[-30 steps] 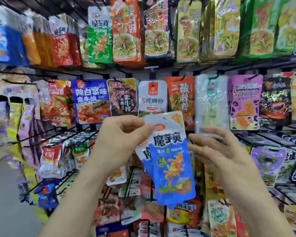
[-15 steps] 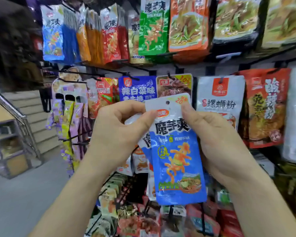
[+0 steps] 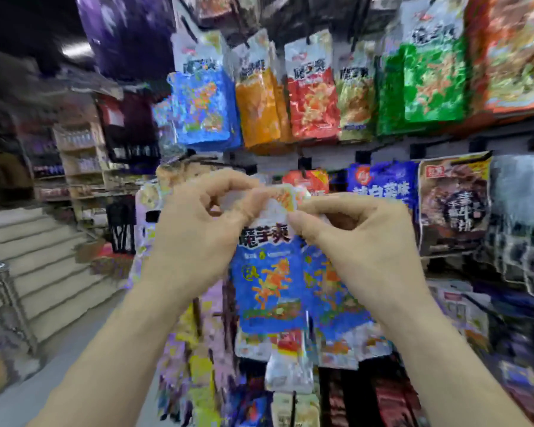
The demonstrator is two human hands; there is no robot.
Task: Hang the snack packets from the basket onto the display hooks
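Motion blur smeared everything. On the blue packet point(image 3: 269, 282), the top edge was hidden behind fingers point(image 3: 250, 204) of the left hand point(image 3: 195, 229) and right hand point(image 3: 361, 241). A second packet point(image 3: 333, 297) behind was half covered, its print unreadable.

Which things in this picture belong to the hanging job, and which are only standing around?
Belong to the job: left hand and right hand, both pinching the top of the held blue packet; hanging blue packets on the top row, probably its place.
Only around: orange packets, red packets, green packets, brown packet, stairs.
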